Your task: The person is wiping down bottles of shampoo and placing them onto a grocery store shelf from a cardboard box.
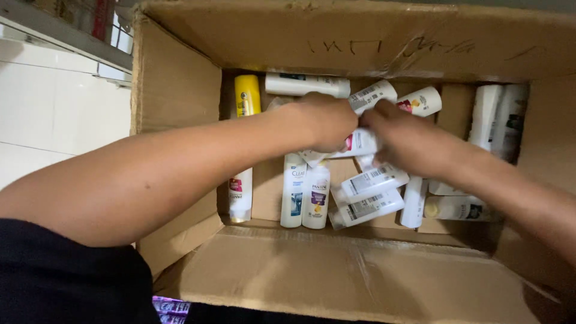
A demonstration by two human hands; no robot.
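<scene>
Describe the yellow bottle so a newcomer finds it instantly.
Start at the open cardboard box and go to its far left inner corner. The yellow bottle lies there, beyond the left hand. It is the only all-yellow one; the neighbouring bottles are white.

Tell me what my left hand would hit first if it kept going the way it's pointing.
Probably your right hand: the left hand points right across the cardboard box, and both meet over the same white bottle. Depth between them is unclear.

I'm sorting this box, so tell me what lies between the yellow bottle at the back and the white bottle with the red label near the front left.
In the head view, the left forearm crosses between the yellow bottle and the white bottle; the box floor beneath is hidden.
</scene>
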